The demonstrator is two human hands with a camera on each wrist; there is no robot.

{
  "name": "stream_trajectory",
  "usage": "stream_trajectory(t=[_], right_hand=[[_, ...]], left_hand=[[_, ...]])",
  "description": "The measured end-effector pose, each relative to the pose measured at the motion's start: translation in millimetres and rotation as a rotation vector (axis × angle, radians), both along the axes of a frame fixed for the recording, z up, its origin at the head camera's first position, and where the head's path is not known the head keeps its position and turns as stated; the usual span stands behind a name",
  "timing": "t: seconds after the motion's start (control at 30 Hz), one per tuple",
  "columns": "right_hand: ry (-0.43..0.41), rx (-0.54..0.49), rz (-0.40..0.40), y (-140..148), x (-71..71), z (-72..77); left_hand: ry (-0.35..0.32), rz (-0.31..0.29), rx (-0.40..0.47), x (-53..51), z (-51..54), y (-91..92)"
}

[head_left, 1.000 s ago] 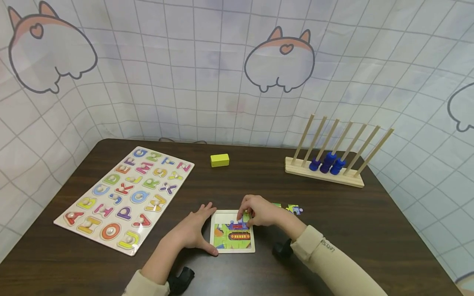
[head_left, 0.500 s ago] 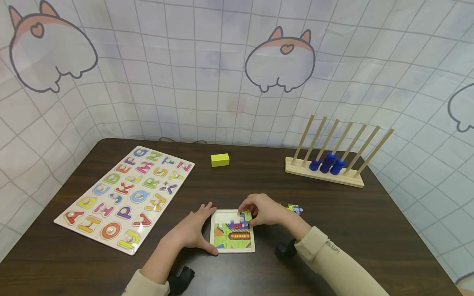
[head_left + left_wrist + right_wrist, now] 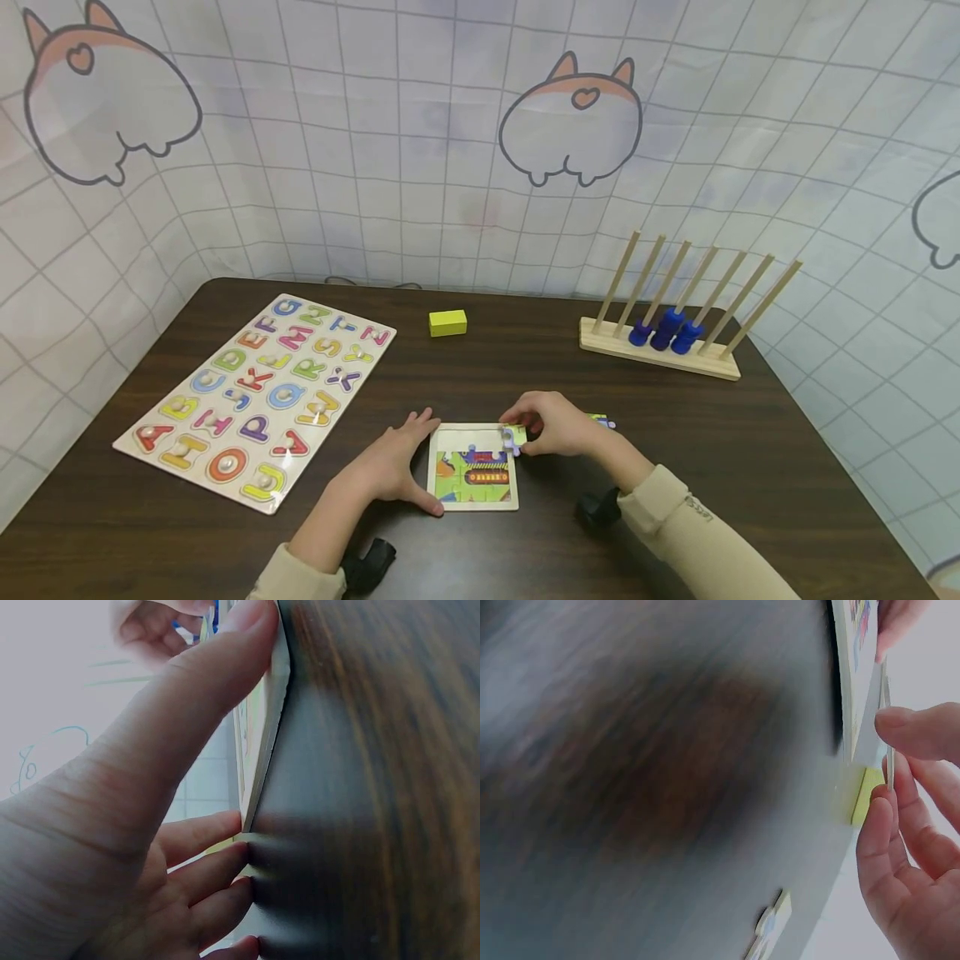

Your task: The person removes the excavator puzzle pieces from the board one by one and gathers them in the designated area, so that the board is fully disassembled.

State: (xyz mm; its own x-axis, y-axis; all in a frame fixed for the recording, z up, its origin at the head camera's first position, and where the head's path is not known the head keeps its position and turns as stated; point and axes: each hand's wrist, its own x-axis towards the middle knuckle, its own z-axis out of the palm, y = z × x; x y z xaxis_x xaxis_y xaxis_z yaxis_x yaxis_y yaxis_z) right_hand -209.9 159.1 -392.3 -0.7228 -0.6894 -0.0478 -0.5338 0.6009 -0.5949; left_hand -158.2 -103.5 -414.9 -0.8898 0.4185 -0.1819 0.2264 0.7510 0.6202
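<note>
Your right hand, pinching the puzzle piece, has just shifted it rightward over the far right corner of the tray, leaving the visible far side unfilled, while your left hand spreads wide against the left edge

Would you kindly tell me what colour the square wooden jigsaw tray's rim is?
The tray's rim is pale cream, clearest in the head view.

I see a white rectangular board of colourful letters at my left, a yellow oblong block farther back, and a pale wooden peg stand with blue beads at right.
</note>
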Motion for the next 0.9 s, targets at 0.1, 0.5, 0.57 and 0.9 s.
stream_trajectory(t=[0.1,0.5,0.57,0.9], right_hand=[[0.002,-0.018,-0.001,6,0.8,0.1],[0.007,-0.050,-0.033,28,3.3,3.7],[0.017,-0.057,-0.039,32,3.4,4.5],[0.026,-0.068,-0.070,56,5.3,9.1]], left_hand=[[0.000,-0.002,-0.007,-0.8,-0.8,-0.7],[-0.005,0.000,-0.011,-1.6,-1.4,-1.2],[-0.005,0.000,-0.012,-1.7,-1.3,-1.7],[0.005,-0.010,-0.003,-0.5,-0.1,-2.0]])
